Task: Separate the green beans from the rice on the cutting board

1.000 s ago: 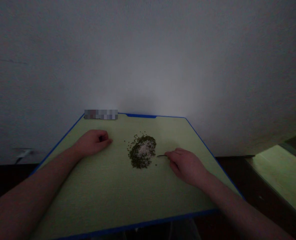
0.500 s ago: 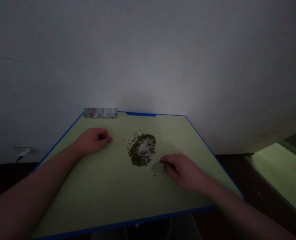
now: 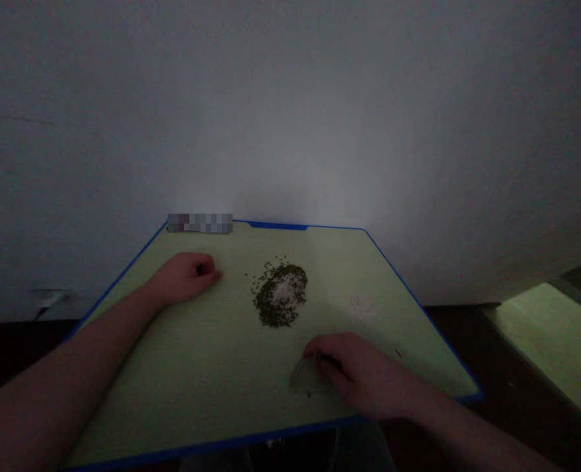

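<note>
A clear, thin plastic piece with a curved edge and a straight one, looking like a protractor, is pinched between the thumb and fingers of my right hand. It is near the front edge of the table, and my hand covers its right part. Farther back lies a heap of small green beans, with white rice-like grains in its middle and right side. My left hand rests left of the heap, loosely curled, with nothing visible in it.
The light table has a blue rim and stands against a grey wall. A thin patch of white grains lies right of the heap. At the back left corner is a blurred-out strip. Another pale surface is at right.
My right hand has moved toward me with the clear piece, away from the heap, uncovering the patch of white grains. My left hand and the heap stay put.
</note>
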Tool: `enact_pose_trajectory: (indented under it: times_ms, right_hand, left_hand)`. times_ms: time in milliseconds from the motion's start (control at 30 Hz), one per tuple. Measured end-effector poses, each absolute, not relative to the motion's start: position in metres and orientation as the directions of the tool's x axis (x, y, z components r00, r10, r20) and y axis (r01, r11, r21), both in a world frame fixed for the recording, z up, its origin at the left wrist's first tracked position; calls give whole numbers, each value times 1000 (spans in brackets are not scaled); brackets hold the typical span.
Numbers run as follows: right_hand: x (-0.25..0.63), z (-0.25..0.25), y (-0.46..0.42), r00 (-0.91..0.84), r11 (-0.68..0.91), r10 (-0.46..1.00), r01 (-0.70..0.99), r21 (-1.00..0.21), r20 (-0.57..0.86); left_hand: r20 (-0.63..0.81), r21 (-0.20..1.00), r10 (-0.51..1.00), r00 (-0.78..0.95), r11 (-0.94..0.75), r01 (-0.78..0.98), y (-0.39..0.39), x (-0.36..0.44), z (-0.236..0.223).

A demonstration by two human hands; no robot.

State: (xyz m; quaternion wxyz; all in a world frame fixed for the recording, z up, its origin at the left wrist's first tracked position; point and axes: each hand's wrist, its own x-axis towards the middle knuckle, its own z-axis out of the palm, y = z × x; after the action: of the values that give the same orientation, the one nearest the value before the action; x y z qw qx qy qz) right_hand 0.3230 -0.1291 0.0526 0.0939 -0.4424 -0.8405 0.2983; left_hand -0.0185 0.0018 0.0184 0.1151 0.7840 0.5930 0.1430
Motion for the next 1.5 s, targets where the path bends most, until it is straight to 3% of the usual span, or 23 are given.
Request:
enact_pose_trajectory:
  times_ms: [567,867,1133,1500]
  right_hand:
    - [326,53,-156,-568,358,812,670,-650,-138]
    - [337,37,-118,-289,265,956,769,-582,53]
    - [319,40,-97,-337,327,939,813,-481,68]
    - [331,38,-104,-386,319,923,749,-580,9]
  left_hand:
    - [85,353,964,252,-266,897,4,-19,20]
    - [106,336,958,266,-286,897,1,-21,17]
    - [108,350,958,266,-287,892,-1,-20,17]
    - [96,355,964,250,-267,896,-4,-17,21]
